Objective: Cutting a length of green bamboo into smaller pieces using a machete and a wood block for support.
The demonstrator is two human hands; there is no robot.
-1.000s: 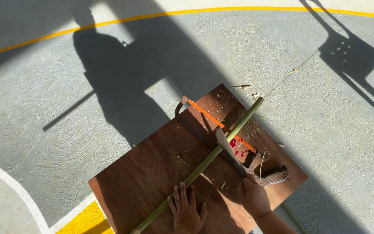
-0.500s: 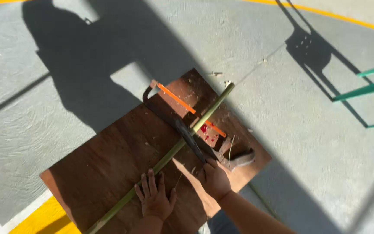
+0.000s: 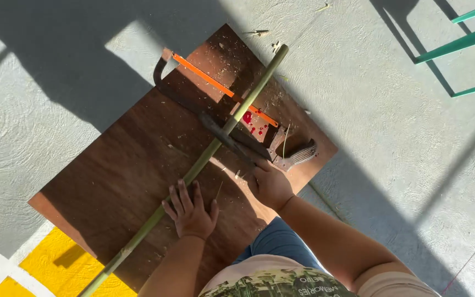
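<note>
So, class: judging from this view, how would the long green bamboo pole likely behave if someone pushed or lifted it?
The bamboo pole looks round and smooth, so it would probably roll on the flat wooden board unless pinned, as the left hand does. It spans the board dead straight, suggesting stiffness. Overhanging both edges, it might tip if lifted by one end.

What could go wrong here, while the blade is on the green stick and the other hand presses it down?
1. The left hand presses the green stick not far from the knife blade; a slip might reach the fingers.
2. The stick is long and overhangs the brown board, so it may roll or spring.
3. The hacksaw lies close behind the cut and might be knocked.
</note>
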